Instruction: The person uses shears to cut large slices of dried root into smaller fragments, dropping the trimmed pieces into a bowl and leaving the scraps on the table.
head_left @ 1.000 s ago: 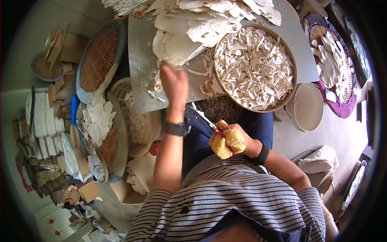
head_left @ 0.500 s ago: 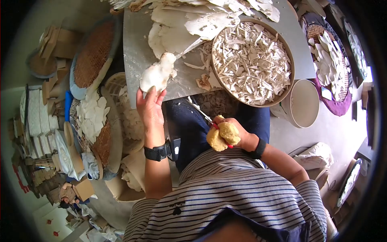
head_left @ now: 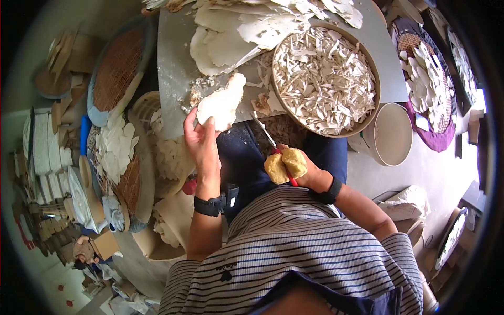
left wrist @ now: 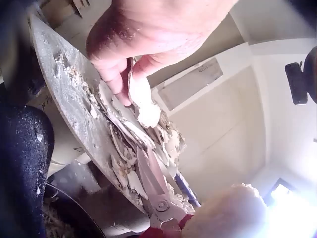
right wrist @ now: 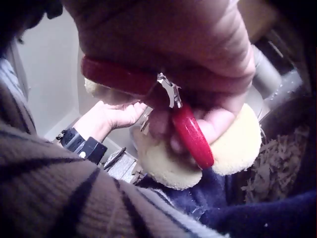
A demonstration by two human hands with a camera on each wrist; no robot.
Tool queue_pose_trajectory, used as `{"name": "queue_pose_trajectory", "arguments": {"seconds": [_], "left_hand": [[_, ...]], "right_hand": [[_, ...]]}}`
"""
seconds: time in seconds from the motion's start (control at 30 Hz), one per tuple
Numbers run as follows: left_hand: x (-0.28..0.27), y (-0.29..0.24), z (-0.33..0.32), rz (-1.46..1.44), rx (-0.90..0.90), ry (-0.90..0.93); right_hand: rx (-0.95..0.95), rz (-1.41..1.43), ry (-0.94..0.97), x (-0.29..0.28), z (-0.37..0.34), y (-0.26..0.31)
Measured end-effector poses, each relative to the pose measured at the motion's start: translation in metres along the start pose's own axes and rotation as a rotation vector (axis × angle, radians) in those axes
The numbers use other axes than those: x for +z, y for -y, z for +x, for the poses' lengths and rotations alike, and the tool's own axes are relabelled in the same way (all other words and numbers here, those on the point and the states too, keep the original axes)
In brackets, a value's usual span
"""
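Note:
My left hand [head_left: 203, 143] pinches a flat white dried piece [head_left: 220, 107] with a brownish, uneven edge, thumb on its near side. In the left wrist view the fingers bend round one end of the piece [left wrist: 142, 96]. My right hand [head_left: 311, 170] grips red-handled shears [head_left: 265, 131] over the lap. Thick yellow foam padding [head_left: 294, 161] is on the handles, and a red handle [right wrist: 193, 136] shows under the fingers in the right wrist view. The shear blades [left wrist: 151, 173] stand apart, pointing up toward the table edge, below the white piece.
Large white sheets [head_left: 226, 39] are piled at the back of the grey table [head_left: 170, 68]. A round tray [head_left: 376, 89] full of white strips stands on the right, with a white bucket [head_left: 394, 134] beside it. Woven trays [head_left: 139, 186] and baskets stand on the left.
My left hand, earlier blurred over the table near the pile, came back toward me with the white piece, then turned it and shifted slightly right. The right hand stays over the lap with the shears.

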State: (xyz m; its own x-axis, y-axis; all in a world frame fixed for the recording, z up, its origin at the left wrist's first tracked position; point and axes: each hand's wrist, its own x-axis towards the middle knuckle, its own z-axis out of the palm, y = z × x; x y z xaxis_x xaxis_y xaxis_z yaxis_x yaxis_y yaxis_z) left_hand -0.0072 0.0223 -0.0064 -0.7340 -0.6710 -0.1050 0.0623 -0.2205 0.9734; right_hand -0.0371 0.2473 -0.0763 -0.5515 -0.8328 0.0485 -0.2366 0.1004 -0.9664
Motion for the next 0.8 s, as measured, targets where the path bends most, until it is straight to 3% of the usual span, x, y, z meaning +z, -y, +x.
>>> {"name": "queue_pose_trajectory", "arguments": {"seconds": [0.17, 0.2, 0.23, 0.3, 0.37, 0.43, 0.5, 0.53, 0.57, 0.63, 0.67, 0.7, 0.73, 0.77, 0.8], "left_hand": [[-0.034, 0.000, -0.014, 0.007, -0.062, -0.089], [-0.049, 0.005, -0.020, 0.010, -0.067, -0.112], [-0.069, 0.011, -0.028, 0.014, -0.071, -0.149], [-0.114, 0.019, -0.052, 0.087, -0.257, -0.332], [-0.172, 0.034, -0.078, -0.015, -0.314, -0.521], [-0.244, 0.043, -0.113, -0.009, -0.297, -0.720], [-0.341, 0.068, -0.165, -0.161, -0.074, -0.804], [-0.365, 0.066, -0.179, -0.342, -0.001, -0.983], [-0.376, 0.059, -0.186, -0.525, 0.074, -1.147], [-0.377, 0.045, -0.196, -0.630, 0.053, -1.147], [-0.374, 0.042, -0.191, -0.688, 0.028, -1.121], [-0.385, 0.057, -0.185, -0.749, 0.031, -1.012], [-0.366, 0.059, -0.168, -0.637, -0.012, -0.908], [-0.346, 0.060, -0.151, -0.518, -0.043, -0.806], [-0.327, 0.070, -0.137, 0.324, 0.006, -0.420]], "right_hand": [[0.041, 0.224, 0.019, 0.006, -0.004, -0.003], [0.218, 0.522, 0.053, 0.010, -0.006, -0.002], [0.194, 0.570, 0.058, 0.007, -0.007, 0.009], [0.201, 0.508, 0.106, 0.007, -0.006, 0.021], [0.310, 0.657, 0.159, 0.010, -0.008, 0.002], [0.312, 0.701, 0.189, 0.012, -0.016, -0.023], [0.282, 0.517, 0.182, 0.012, -0.025, -0.030], [0.142, 0.300, 0.257, 0.009, -0.024, -0.033], [0.185, 0.372, 0.276, 0.011, -0.021, -0.029], [0.278, 0.511, 0.283, 0.013, -0.018, -0.019], [0.251, 0.785, 0.300, 0.018, -0.013, -0.013], [0.270, 0.848, 0.273, 0.017, -0.014, -0.002], [0.288, 0.912, 0.244, 0.016, -0.013, 0.010], [0.280, 0.593, 0.229, 0.016, -0.020, -0.010], [0.274, 0.857, 0.193, 0.013, -0.018, 0.007]]}}
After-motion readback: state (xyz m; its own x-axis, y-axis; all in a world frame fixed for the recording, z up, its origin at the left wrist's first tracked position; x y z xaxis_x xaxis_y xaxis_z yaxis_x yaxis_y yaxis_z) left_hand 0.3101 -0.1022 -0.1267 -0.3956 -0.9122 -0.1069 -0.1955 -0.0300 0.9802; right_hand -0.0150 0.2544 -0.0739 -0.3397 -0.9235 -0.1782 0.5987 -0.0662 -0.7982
